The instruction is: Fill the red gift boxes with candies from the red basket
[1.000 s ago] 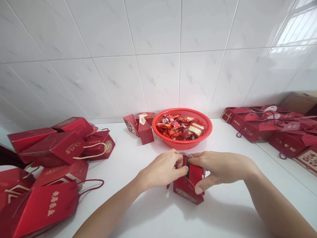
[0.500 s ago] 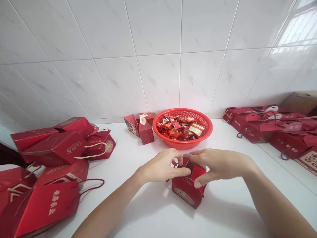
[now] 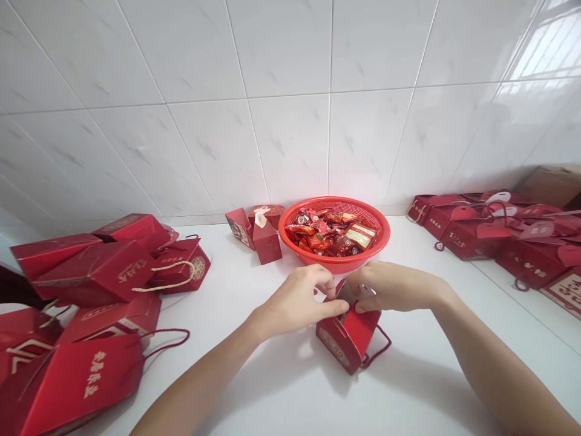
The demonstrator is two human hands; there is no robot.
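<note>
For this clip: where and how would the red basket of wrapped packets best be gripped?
Probably by the red basket's right rim, coming from the right: the lip flares outward there, while small boxes crowd its left and the tiled wall stands behind.

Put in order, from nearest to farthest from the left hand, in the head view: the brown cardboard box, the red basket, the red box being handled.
1. Red box: touching the left hand, toward its right.
2. Red basket: ahead, just beyond the hand.
3. Brown cardboard box: far right, at the back.
</note>
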